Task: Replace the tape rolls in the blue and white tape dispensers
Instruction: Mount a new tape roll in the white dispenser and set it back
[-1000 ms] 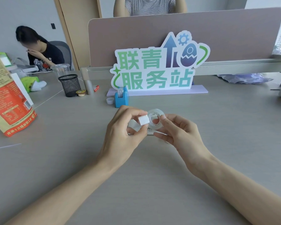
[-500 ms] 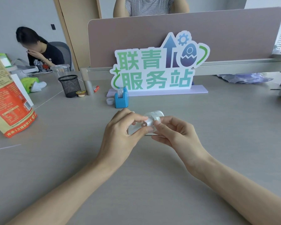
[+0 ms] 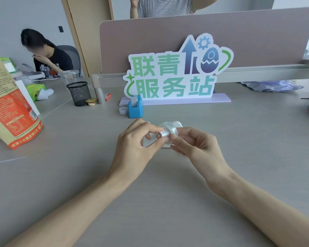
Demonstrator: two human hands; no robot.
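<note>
My left hand (image 3: pixel 134 148) and my right hand (image 3: pixel 198 148) meet over the middle of the desk around a clear tape roll (image 3: pixel 169 131). My left thumb and forefinger pinch a small white core piece (image 3: pixel 160 136) pushed into the roll's hole, while my right fingers grip the roll's far side. The white tape dispenser (image 3: pixel 177 124) lies on the desk right behind my hands, mostly hidden. The blue tape dispenser (image 3: pixel 136 106) stands further back with a roll in it, and a loose tape roll (image 3: pixel 123 110) lies at its left.
A black mesh pen cup (image 3: pixel 78 93) stands at the back left, an orange snack bag (image 3: pixel 9 104) at the far left. A green-lettered sign (image 3: pixel 175 77) stands before the divider. One person sits at the left desk, another behind the divider.
The roll was upright facing me with the white core piece held in front of it. It has since turned edge-on and the core piece now sits in its hole.
</note>
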